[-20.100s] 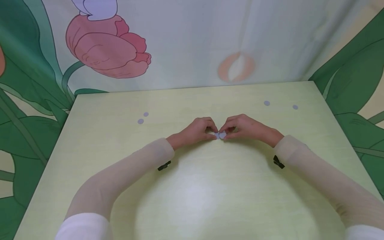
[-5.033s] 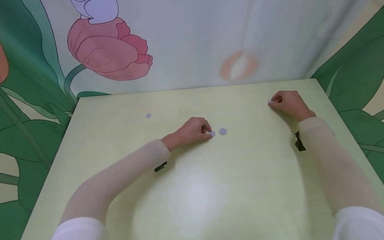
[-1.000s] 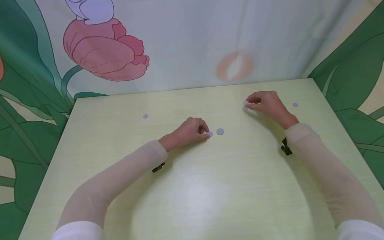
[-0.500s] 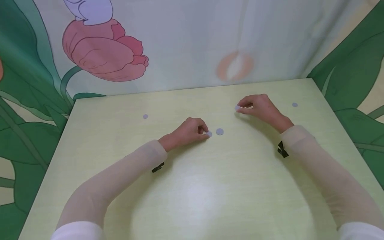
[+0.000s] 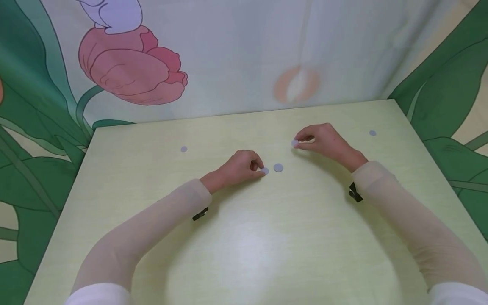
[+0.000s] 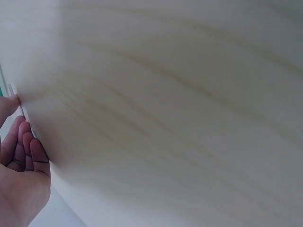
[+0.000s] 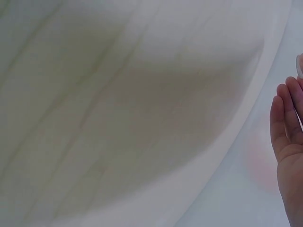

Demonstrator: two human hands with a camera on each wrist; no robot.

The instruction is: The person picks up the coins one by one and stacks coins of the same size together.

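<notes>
Left hand [image 5: 237, 168]: fingertips and thumb are pinching the left disc [image 5: 265, 171] by its left side in a narrow hold, the rest sticking out toward the middle disc [image 5: 278, 167].
Right hand [image 5: 327, 142]: thumb and fingertips are pinching the right disc [image 5: 295, 143], seemingly just above the worktop [image 5: 244, 254].
Middle disc: it is lying flat on the worktop between the hands, near the left disc but apart from it.
Outlying pair: a far-left disc [image 5: 184, 149] and a far-right disc [image 5: 372, 133] are lying flat, well apart from both hands.
Disc weight and stiffness: all five are looking light, thin and probably stiff; breakage is seeming unlikely.
Disc grip: the rim is offering the surest hold, thumb opposite fingertips; a flat-lying disc is leaving little edge to catch and may be sliding under pressure.
Disc surface: round, plain, pale lilac-grey; the exact material is not showing.
Worktop surface: smooth, pale yellow-green, reflecting a soft patch of light.
Hanging cloth [image 5: 236, 55]: it is falling in soft folds, bearing a pink flower print.
</notes>
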